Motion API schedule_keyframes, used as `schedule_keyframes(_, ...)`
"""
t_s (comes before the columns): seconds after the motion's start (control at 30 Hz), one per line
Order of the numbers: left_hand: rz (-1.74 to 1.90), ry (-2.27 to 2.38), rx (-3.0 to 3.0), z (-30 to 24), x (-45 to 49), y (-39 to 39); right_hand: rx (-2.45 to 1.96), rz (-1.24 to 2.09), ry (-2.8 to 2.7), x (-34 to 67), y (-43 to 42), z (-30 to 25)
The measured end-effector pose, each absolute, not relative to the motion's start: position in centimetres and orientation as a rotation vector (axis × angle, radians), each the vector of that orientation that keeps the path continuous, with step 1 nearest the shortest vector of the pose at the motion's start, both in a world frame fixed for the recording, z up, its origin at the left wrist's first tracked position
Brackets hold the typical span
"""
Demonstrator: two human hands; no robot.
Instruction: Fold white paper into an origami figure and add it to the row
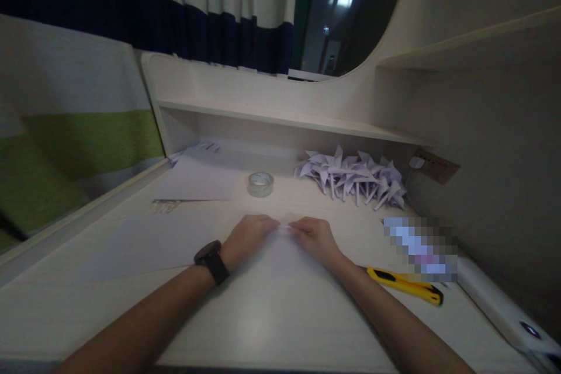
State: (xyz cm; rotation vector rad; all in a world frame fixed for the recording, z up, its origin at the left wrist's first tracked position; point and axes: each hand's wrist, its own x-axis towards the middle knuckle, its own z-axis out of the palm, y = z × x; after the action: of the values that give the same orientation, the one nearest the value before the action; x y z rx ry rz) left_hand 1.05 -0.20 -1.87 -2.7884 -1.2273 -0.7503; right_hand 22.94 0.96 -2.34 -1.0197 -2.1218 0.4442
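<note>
My left hand [249,239], with a dark watch [212,259] at its wrist, and my right hand [316,239] meet near the middle of the desk. Their closed fingertips pinch the two ends of a white piece of paper [284,227] whose edge looks rolled. Below that edge the paper hangs pale against the desk, so its outline is hard to make out. A roll of clear tape [260,186] lies just beyond my left hand. To the right of my right forearm is a yellow and black utility knife [405,286].
Folded paper pinwheels [350,178] are heaped at the back right. White sheets [201,175] lie at the back left, with another sheet [149,242] nearer. A pixelated object [418,248] and a long white device [499,304] sit along the right wall, below a socket [438,165].
</note>
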Motion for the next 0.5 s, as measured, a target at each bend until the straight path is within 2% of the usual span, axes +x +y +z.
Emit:
schedule_keyframes(0.13, -0.714, -1.143, -2.795, -1.5, 1.9, -0.9, -0.998, 0.438, -2.103, 22.6, 0.5, -2.2)
schedule_keyframes(0.27, -0.843, -1.103, -2.726, -2.1, 2.6, -1.2, -0.943, 0.397, -2.104, 22.2, 0.1, -2.2)
schedule_keyframes(0.5, -0.656, -1.085, -2.56, -2.3, 3.0, -1.4, -0.879, 0.297, -2.151, 22.2, -0.1, -2.4)
